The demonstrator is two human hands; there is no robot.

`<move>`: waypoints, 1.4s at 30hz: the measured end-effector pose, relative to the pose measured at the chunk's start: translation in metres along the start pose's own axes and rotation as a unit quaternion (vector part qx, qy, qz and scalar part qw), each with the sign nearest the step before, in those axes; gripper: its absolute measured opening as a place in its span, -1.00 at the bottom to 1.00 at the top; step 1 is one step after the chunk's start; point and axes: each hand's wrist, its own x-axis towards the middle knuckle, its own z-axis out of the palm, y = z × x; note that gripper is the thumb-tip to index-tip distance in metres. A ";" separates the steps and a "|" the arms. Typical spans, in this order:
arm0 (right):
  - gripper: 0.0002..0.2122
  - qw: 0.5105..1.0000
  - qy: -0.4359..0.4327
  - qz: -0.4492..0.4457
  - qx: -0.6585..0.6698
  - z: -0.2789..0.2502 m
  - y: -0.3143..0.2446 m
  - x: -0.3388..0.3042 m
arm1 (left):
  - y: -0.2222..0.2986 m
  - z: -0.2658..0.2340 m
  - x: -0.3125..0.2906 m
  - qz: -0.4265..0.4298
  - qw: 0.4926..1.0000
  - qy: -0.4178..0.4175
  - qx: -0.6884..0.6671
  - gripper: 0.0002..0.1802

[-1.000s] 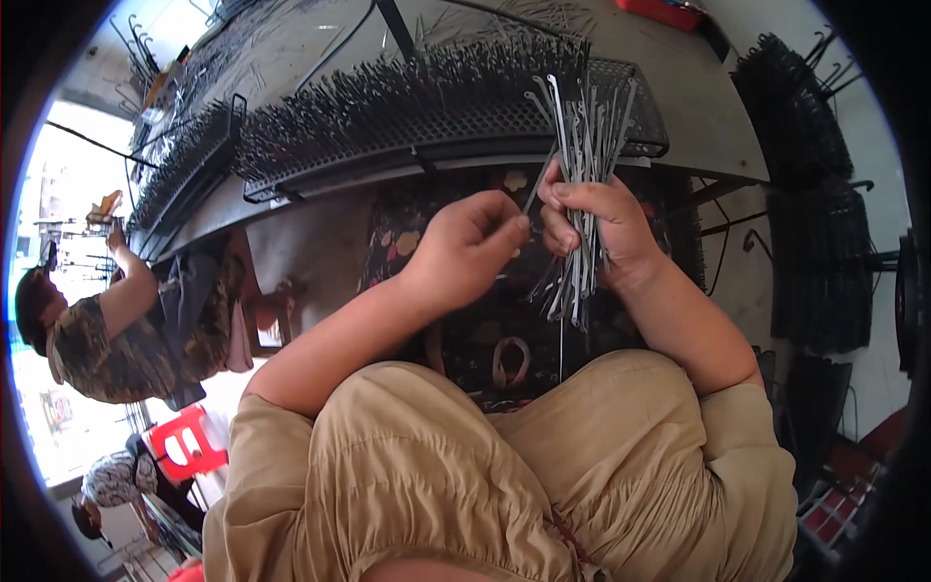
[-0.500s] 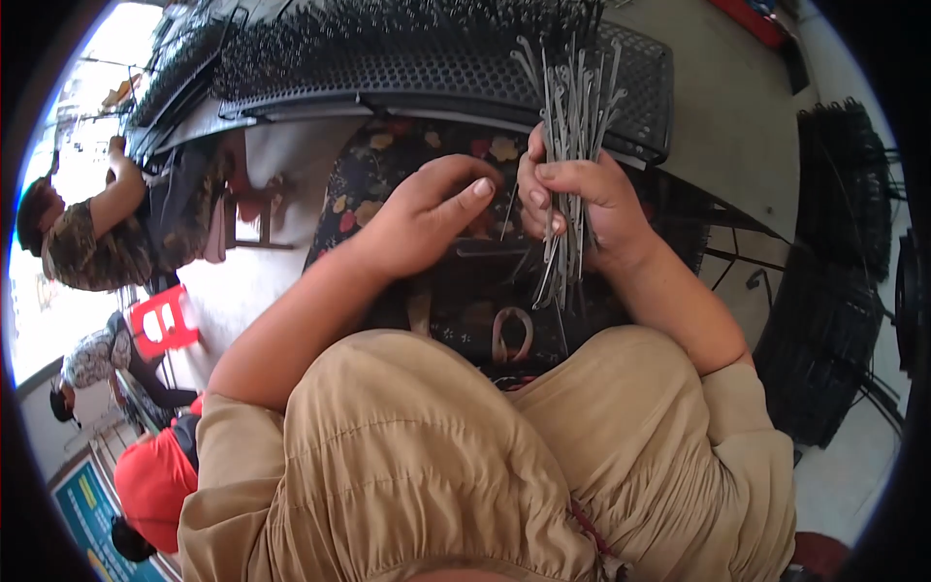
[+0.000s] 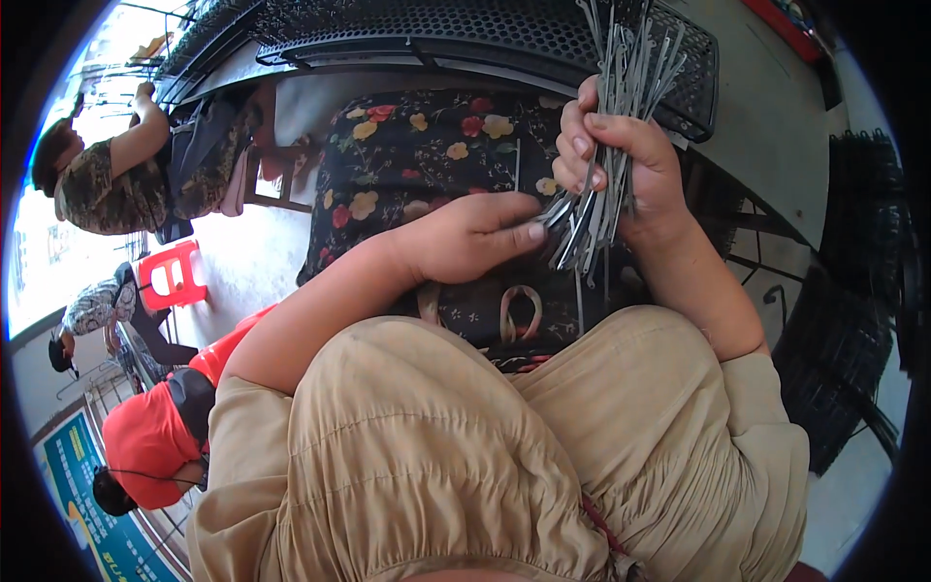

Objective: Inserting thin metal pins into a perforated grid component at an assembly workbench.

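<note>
My right hand (image 3: 630, 160) is closed around a bundle of thin grey metal rods (image 3: 621, 87), small loops at their upper ends. The bundle stands nearly upright, and its lower ends fan out below the fist. My left hand (image 3: 485, 233) meets those lower ends from the left, its thumb and fingers closed on a few of them; the fingertips are partly hidden. Under both hands a black floral cloth (image 3: 388, 175) covers my lap area. One thin rod (image 3: 517, 165) lies on that cloth, left of the right fist.
A black perforated metal tray (image 3: 465, 60) runs along the table (image 3: 766, 126) beyond my hands. Dark stacked wire racks (image 3: 844, 359) stand at the right. To the left are a person in camouflage (image 3: 107, 184), a red stool (image 3: 173, 274) and a person in red (image 3: 150, 446).
The bundle in my right hand has shifted up and to the right in view. My left hand has moved right, from apart to touching the rods' lower ends. The whole view has shifted slightly.
</note>
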 end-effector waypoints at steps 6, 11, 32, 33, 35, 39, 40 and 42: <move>-0.85 0.997 0.053 -0.036 -0.042 0.025 0.026 0.001 | -0.019 -0.022 -0.016 0.061 0.998 -0.031 0.008 -0.71; -0.83 0.989 0.107 -0.085 -0.051 0.039 0.039 0.011 | -0.034 -0.052 -0.013 0.079 0.996 -0.043 0.011 -0.72; -0.81 0.988 0.028 -0.138 -0.069 0.028 0.006 0.066 | -0.163 -0.114 0.080 0.101 0.869 -0.176 0.452 -0.68; -0.81 0.988 0.020 -0.133 -0.079 0.026 0.005 0.065 | -0.167 -0.110 0.086 0.099 0.869 -0.175 0.452 -0.68; -0.81 0.987 0.016 -0.132 -0.086 0.024 0.002 0.061 | -0.170 -0.103 0.094 0.113 0.830 -0.180 0.516 -0.69; -0.81 0.976 0.059 -0.178 -0.110 0.025 -0.011 0.037 | -0.157 -0.101 0.096 0.206 0.847 -0.068 0.485 -0.68; -0.81 0.974 0.071 -0.190 -0.103 0.026 -0.015 0.027 | -0.151 -0.097 0.092 0.211 0.865 0.006 0.454 -0.73; -0.82 0.970 0.071 -0.213 -0.091 0.018 -0.030 0.009 | -0.126 -0.096 0.087 0.229 0.871 0.081 0.426 -0.77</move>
